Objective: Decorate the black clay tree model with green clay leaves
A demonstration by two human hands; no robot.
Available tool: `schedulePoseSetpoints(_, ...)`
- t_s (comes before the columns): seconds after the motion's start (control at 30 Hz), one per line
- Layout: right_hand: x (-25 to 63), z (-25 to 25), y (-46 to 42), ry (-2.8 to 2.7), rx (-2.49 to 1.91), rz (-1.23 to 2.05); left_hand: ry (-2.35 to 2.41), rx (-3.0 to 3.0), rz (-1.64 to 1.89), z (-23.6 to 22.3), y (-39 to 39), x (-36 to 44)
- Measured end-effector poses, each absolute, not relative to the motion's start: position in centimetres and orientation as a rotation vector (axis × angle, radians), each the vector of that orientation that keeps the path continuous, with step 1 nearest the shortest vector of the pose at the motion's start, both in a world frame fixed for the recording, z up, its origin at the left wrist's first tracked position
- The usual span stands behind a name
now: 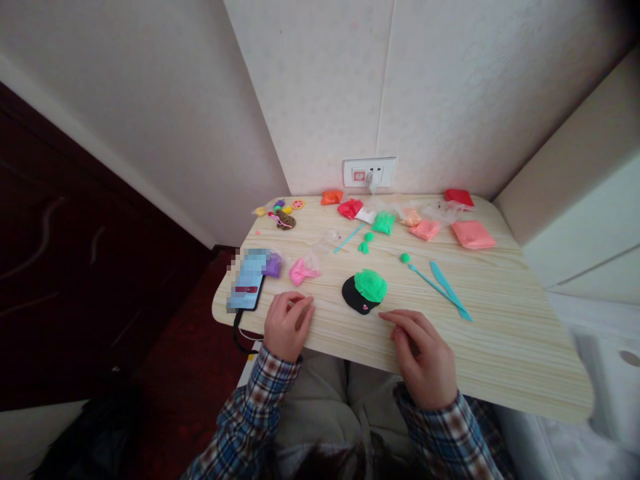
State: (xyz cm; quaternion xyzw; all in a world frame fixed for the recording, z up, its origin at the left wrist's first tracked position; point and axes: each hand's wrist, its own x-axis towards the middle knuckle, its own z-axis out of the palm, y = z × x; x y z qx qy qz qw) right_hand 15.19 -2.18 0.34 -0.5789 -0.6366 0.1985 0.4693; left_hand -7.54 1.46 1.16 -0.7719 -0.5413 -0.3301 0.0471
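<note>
resting across the width of the view, the pale wood-grain table (520,360) is the largest item before you. next in size are your two hands. your right hand (425,357) lies at the front edge, index finger stretched toward the black brim, thumb apart, its fingers released. your left hand (287,328) rests nearest the phone and the pink packet (301,272), fingers loosely bent; whether its thumb and index tips meet, you cannot tell. no object shows in either.
the phone (249,280), lit, lies at the table's left end, beside the purple packet (273,266). the wall socket (370,173), with a clear plug, is set just above the far edge. the black-and-green cap shape (370,287), the central specimen, sits near the front, between your hands, its brim bearing a small pink mark. the blue knife-like tool (449,287) lies to its right, its far-from-wall end meeting the thin blue stick (431,281). the salmon packet (473,235) lies farther back; the green packet (384,223) is near the wall. smallest are the brown figure (287,220) at back left and the green ball (405,258).
</note>
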Motion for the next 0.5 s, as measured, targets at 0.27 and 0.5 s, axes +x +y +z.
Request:
schedulePoseSetpoints(0.27, 15.1, 0.1, -2.3, -1.601, -1.415, 0.450, -1.900, -2.209, -0.803, 2.8, 5.2, -6.8)
schedulePoseSetpoints(0.5, 15.1, -0.1, -2.5, -1.615, -1.357, 0.463, -1.846, -2.380, -0.980, 2.2, 5.5, -7.2)
